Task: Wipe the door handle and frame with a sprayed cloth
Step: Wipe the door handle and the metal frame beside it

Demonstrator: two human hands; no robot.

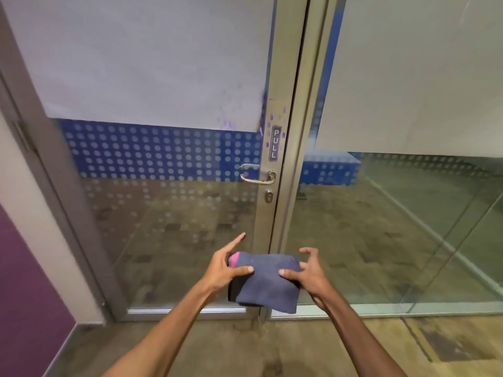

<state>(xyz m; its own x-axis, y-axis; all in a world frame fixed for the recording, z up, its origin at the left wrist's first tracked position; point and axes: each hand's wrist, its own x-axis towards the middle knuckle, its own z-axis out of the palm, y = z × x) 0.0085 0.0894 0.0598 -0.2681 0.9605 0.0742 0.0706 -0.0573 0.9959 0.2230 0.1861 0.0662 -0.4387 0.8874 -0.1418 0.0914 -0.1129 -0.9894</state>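
Note:
A folded dark blue cloth [265, 284] with a pink edge is held in front of me at waist height. My left hand [226, 268] grips its left side with the thumb on top and the index finger pointing out. My right hand [307, 273] pinches its right side, the other fingers spread. The silver lever door handle [258, 178] sits higher up on the metal door frame [285, 77], below a "PULL" sign [275, 143] and above a keyhole [269, 196]. Both hands are well below the handle and apart from the door.
The glass door [163, 213] has frosted film and a blue dotted band. A fixed glass panel [408, 213] stands to the right. A purple and white wall [27, 268] closes the left side. Brown floor lies underfoot.

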